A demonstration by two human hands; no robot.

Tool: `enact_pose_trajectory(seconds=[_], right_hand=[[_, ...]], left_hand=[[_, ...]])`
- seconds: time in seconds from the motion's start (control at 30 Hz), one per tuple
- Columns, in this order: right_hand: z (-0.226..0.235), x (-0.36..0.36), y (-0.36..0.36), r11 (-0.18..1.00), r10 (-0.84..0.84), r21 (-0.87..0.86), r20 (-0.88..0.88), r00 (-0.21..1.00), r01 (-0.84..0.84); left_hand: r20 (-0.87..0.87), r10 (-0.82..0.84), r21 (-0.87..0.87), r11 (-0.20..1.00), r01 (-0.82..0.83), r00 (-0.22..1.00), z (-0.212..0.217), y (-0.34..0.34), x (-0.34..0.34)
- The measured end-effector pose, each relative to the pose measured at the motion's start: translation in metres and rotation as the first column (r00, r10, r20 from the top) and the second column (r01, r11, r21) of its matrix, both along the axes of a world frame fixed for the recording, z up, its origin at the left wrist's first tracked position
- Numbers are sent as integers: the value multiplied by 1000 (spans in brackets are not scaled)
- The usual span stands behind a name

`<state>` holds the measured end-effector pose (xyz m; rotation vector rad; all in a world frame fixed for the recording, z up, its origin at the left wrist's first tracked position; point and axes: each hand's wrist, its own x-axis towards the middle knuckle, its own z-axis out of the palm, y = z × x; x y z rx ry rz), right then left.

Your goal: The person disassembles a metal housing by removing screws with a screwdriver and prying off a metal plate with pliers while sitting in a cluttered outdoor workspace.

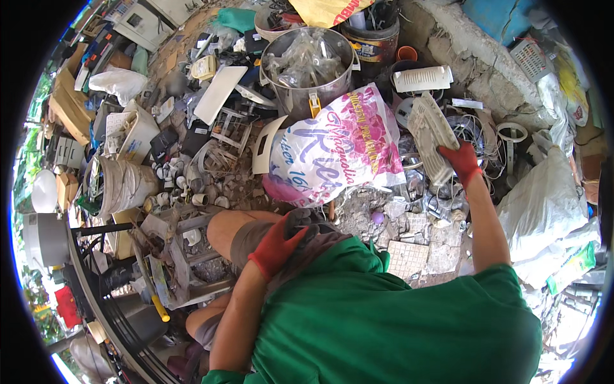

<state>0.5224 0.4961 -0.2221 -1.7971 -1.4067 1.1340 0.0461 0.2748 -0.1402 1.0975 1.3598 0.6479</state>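
Grey rubble and dust make up the ground (358,211) I look down on, an outdoor scrap yard with broken plastic and metal heaped all over it. At the far left I see cardboard boxes (67,105) and a crumpled white bucket (125,185) lying on its side, with a grey plastic frame (176,246) just below it. Moving in, my left hand (278,243), in a red and grey glove, rests on my knee with fingers curled loosely together, holding nothing that I can make out. Above it stands a steel pot (307,70) stuffed with clear plastic, and leaning against its front is a white and pink printed sack (336,150). To the right my right hand (462,160), gloved in red, grips the lower end of a white slotted plastic grille (432,131), held tilted above a tangle of wires; my fingers wrap its edge, thumb hidden behind. A second white grille (422,78) lies further back beside a rough concrete wall (476,64). White plastic bags (543,205) pile up at the right. My green shirt (384,313) covers the lower view, hiding the ground beneath me. The rim is dark, and the small parts in the heap are too jumbled to name.
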Motion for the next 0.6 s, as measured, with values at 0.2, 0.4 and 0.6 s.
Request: enact_pose_trajectory(seconds=[0.2,0.4,0.6], right_hand=[[-30,-32,13,902,353,-143,-295,888,-407],[18,-153,-62,731,668,-32,-168,725,-682],[22,-163,-95,788,585,-93,-194,787,-609]], left_hand=[[105,216,-152,968,-199,971,-4,5,3],[-92,335,-13,941,-337,938,-127,85,29],[309,642,-281,766,-578,701,-161,113,44]])
